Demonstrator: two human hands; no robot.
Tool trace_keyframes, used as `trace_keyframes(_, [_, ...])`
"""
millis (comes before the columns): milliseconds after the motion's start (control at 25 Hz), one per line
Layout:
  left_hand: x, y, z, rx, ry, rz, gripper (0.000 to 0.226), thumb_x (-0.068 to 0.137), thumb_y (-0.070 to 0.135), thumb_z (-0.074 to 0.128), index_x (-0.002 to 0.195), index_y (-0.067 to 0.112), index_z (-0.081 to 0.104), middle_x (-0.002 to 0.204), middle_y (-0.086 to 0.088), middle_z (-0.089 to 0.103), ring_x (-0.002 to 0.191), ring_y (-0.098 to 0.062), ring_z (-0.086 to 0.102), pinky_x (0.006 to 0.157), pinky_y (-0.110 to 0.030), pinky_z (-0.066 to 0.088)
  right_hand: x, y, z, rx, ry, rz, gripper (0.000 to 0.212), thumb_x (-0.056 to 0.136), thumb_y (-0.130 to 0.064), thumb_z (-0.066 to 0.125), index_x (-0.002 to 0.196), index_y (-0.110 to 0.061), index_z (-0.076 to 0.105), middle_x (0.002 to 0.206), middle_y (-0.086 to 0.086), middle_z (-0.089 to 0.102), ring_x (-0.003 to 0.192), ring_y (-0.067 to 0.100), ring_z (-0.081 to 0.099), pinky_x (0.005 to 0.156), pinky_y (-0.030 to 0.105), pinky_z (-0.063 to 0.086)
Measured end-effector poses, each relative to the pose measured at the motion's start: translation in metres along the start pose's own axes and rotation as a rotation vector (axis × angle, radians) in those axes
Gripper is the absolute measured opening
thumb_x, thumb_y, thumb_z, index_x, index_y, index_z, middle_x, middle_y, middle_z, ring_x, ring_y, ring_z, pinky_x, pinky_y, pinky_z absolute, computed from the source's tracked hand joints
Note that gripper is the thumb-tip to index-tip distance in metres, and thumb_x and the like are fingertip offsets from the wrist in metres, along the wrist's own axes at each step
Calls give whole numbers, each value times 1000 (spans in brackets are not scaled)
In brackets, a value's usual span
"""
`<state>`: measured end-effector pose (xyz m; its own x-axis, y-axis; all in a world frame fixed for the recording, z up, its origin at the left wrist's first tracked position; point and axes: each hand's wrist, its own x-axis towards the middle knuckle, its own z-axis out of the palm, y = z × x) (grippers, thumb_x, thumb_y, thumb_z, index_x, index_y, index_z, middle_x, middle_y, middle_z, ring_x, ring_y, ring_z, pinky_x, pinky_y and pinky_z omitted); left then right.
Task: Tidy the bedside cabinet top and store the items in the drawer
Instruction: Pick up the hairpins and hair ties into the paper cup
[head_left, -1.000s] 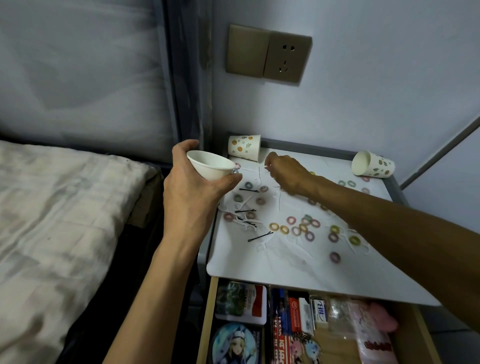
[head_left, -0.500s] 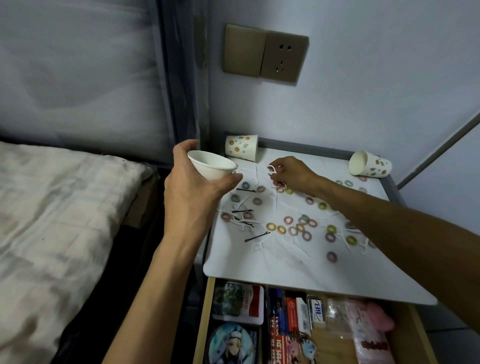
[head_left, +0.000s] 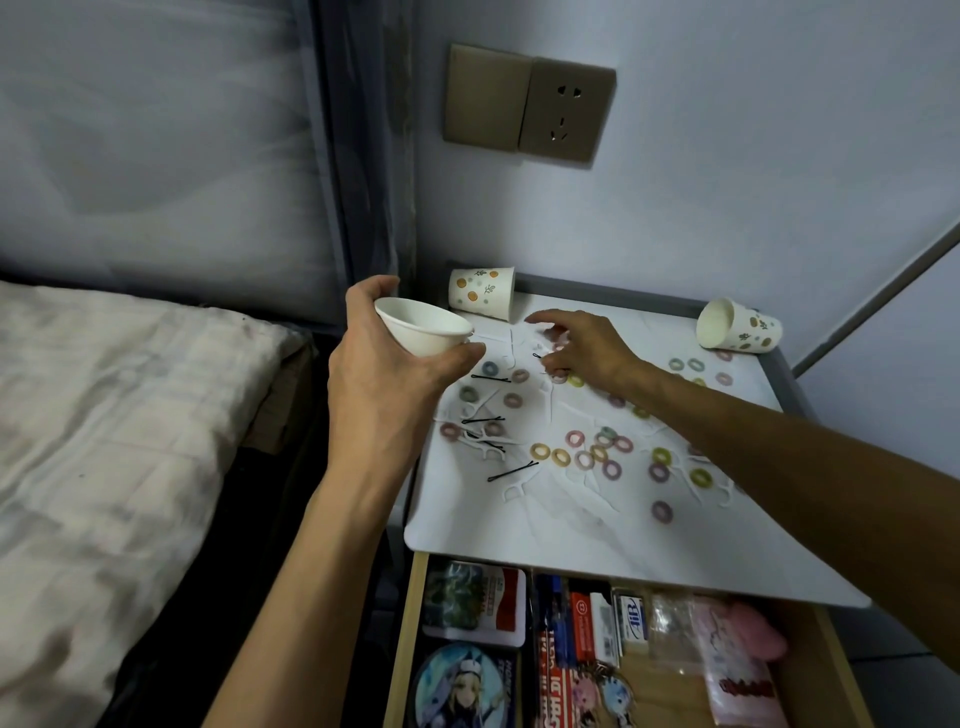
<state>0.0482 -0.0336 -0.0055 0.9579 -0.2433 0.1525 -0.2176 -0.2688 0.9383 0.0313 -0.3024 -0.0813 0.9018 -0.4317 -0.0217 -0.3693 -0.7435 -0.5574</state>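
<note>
The left hand (head_left: 384, 384) is gripping a white paper bowl (head_left: 423, 332) tilted toward the right hand (head_left: 582, 348), whose loosely spread fingers are pinching up floss picks (head_left: 540, 343); keeping the bowl close should prevent drops.

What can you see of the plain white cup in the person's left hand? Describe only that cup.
The plain white cup is small, unpatterned and looks like paper, wider at the rim than at the base. The left hand holds it off the cabinet's left edge, thumb and fingers around its lower wall. It tilts, mouth up and towards the camera. What shows of its inside looks empty. Only that hand touches it.
</note>
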Motion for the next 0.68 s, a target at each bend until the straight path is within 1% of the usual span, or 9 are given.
trace_keyframes(80, [0, 0, 0, -4, -2, -1, 83, 62, 39, 88, 133, 29, 45, 110, 8, 58, 103, -15, 58, 91, -40, 52, -3, -4, -1, 29, 9, -11, 36, 75, 5, 75, 101, -19, 69, 98, 11, 59, 71, 16, 55, 48, 3, 38])
trace_keyframes(160, [0, 0, 0, -4, -1, -1, 82, 62, 39, 88, 132, 29, 45, 110, 7, 59, 104, -16, 59, 91, -42, 52, -5, -6, 0, 33, 10, -1, 23, 75, 3, 76, 88, -17, 71, 93, 9, 61, 72, 16, 58, 48, 3, 38])
trace_keyframes(240, [0, 0, 1, -6, 3, -3, 82, 62, 39, 87, 132, 29, 45, 110, 7, 59, 104, -16, 59, 91, -42, 53, -5, -6, 2, 4, 3, 11, 17, 76, -4, 79, 90, -13, 76, 89, 7, 64, 80, 14, 60, 53, 0, 37])
trace_keyframes(280, [0, 0, 1, -7, 4, -5, 82, 62, 38, 87, 132, 29, 45, 110, 7, 59, 103, -16, 59, 90, -40, 53, -5, -6, 2, -9, 1, 19, 18, 76, -6, 79, 93, -10, 77, 88, 5, 65, 83, 14, 62, 54, 0, 37])
trace_keyframes(360, [0, 0, 1, -5, 5, -4, 81, 63, 38, 87, 132, 29, 46, 110, 7, 60, 103, -15, 59, 89, -36, 52, -5, -7, 3, 15, -8, 43, 19, 77, -3, 78, 96, -5, 76, 83, 5, 67, 89, 18, 67, 55, -3, 37])
trace_keyframes(440, [0, -1, 0, -1, 5, 0, 82, 63, 38, 88, 133, 28, 46, 110, 7, 59, 104, -15, 59, 89, -36, 52, -3, -5, 4, 16, -20, 67, 14, 79, 0, 74, 93, -2, 76, 82, 9, 70, 93, 19, 67, 53, -4, 35])
trace_keyframes(560, [1, -1, 0, 1, 10, 2, 82, 63, 38, 88, 132, 27, 46, 111, 6, 60, 103, -15, 59, 90, -37, 52, -1, -4, 7, -43, -22, 71, 9, 86, -6, 68, 91, -3, 75, 93, 9, 72, 83, 12, 62, 50, -3, 32])
trace_keyframes(640, [1, -1, 0, 1, 9, 2, 82, 63, 38, 88, 133, 27, 46, 112, 6, 60, 102, -13, 59, 88, -34, 52, 1, -3, 9, -65, -20, 45, 12, 89, -11, 67, 93, -1, 74, 95, 6, 70, 78, 7, 57, 54, -3, 32])
trace_keyframes(680, [1, -1, 0, 1, 8, 2, 82, 63, 38, 87, 133, 27, 46, 112, 7, 60, 101, -13, 59, 87, -33, 52, 2, -4, 10, -72, -16, 35, 14, 88, -12, 68, 94, -1, 74, 98, 5, 67, 80, 7, 57, 58, -2, 33])
